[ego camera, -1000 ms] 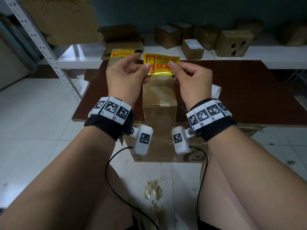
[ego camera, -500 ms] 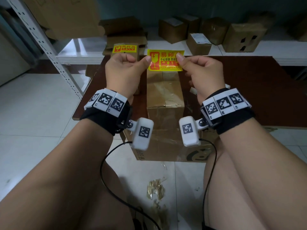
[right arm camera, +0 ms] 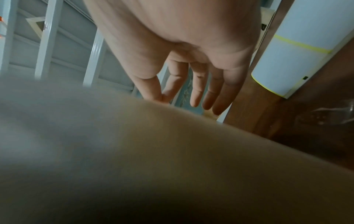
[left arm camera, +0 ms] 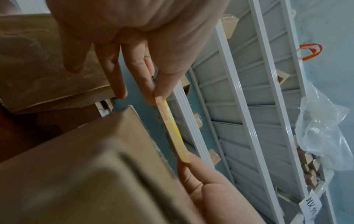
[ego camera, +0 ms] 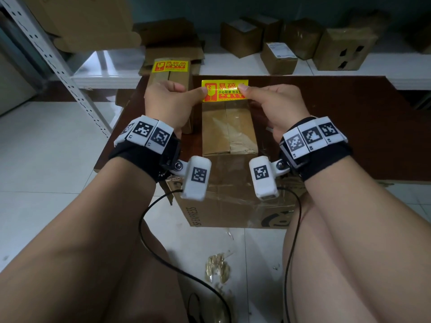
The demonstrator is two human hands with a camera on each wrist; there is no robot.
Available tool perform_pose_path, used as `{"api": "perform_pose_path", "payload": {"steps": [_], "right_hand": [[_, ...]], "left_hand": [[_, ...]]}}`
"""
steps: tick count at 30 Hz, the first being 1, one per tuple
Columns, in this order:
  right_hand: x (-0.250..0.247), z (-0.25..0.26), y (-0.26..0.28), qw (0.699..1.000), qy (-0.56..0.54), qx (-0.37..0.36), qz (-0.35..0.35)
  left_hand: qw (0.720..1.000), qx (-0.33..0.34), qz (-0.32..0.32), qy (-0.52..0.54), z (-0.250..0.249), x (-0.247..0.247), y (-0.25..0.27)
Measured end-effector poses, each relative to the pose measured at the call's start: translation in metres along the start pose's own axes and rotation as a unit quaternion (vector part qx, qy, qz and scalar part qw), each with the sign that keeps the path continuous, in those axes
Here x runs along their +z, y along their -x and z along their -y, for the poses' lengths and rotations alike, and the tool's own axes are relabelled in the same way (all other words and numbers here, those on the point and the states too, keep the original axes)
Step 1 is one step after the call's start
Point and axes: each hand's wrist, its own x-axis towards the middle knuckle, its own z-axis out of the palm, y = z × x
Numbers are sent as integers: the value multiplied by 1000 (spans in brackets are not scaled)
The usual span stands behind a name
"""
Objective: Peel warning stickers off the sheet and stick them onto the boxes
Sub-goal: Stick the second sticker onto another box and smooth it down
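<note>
Above the box's (ego camera: pixel 227 127) far end, left hand (ego camera: pixel 170 102) and right hand (ego camera: pixel 274 106) each pinch one end of the sticker (ego camera: pixel 224 90), seemingly stretching it flat for placing.

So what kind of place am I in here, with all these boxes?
Probably a parcel storeroom or packing area: taped cardboard boxes line a white shelf, slotted metal racking stands nearby, and a yellow warning sticker is being applied.

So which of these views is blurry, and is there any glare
Head view: sharp, dim, with glare along the yellow sticker's top edge. Left wrist view: the near box is soft. Right wrist view: the box fills the lower frame as a blur; the right hand is clearer.
</note>
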Motion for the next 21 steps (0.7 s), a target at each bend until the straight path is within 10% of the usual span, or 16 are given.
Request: {"api": "perform_pose_path", "payload": {"steps": [21], "right_hand": [[-6, -2, -16, 990, -31, 104, 90]], "left_hand": [[999, -49, 19, 6, 1, 3, 1]]}}
